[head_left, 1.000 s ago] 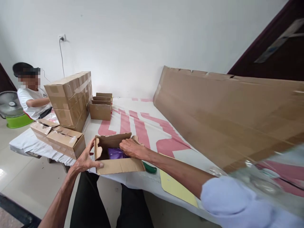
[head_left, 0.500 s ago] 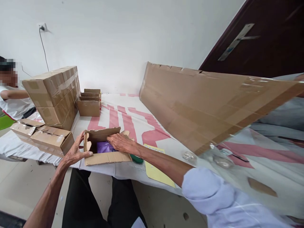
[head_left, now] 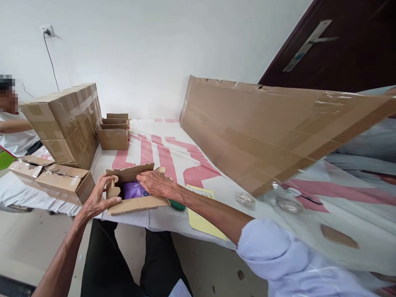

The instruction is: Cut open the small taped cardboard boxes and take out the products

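A small open cardboard box (head_left: 139,203) stands at the table's front edge, with a purple packet (head_left: 133,190) inside. My left hand (head_left: 100,198) grips the box's left end, thumb on the near wall and fingers at the side flap. Reaching in at the right end, my right hand (head_left: 154,183) lies over the packet; its fingertips are partly hidden in the box. A green object (head_left: 177,205) sits just right of the box, partly under my right forearm. Beside it lies a yellow sheet (head_left: 206,220), which the forearm crosses.
Stacked taped boxes (head_left: 66,123) and a long low box (head_left: 58,179) stand at the left. Behind are narrow open boxes (head_left: 114,139). A large cardboard panel (head_left: 253,132) leans at the right, near clear plastic items (head_left: 246,200). A person (head_left: 15,128) sits far left.
My left fingers have closed further over the box's left flap. My right hand stays in the box, and more of the purple packet shows. The whole view has shifted slightly.
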Motion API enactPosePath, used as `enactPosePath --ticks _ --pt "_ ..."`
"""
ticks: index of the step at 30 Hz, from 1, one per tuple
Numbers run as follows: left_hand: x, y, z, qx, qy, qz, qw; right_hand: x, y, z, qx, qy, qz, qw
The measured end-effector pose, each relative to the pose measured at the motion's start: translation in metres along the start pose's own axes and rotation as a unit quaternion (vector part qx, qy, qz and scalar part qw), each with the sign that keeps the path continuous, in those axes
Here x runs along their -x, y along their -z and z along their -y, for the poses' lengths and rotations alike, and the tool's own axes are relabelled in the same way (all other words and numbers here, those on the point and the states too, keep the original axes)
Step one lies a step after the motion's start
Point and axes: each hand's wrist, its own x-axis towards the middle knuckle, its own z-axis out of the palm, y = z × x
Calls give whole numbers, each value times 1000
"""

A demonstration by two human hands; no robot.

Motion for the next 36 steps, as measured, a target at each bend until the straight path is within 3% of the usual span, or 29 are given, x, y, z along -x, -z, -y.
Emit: enactPosePath --ticks 9,14,18,20,24,27,31,33,36 --pt "0 2 1 -9 2 11 1000 1 16 -4 -29 -19 -25 999" --pt "0 9 9 -19 -4 -7 1000 13 40 -16 -176 -37 -105 978" --pt "-9 20 -6 -64 -64 -69 993 15 58 -29 -321 -27 -172 931" --pt "-20 25 -22 -80 -111 -56 989 10 65 -34 -384 -17 -178 906" --pt "-43 29 -57 -65 -167 -2 984 -3 72 -35 -472 -9 -128 872" --pt "-54 29 -67 9 -130 9 991 -7 70 -32 -537 -3 -130 833" --pt "-67 29 -65 155 -44 -67 985 -8 66 -25 -649 33 -149 745" --pt "-76 30 -64 197 -31 -97 975 -13 64 -22 -659 48 -183 728" --pt "-93 32 -62 214 -29 -95 972 -28 60 -22 -661 33 -248 707"
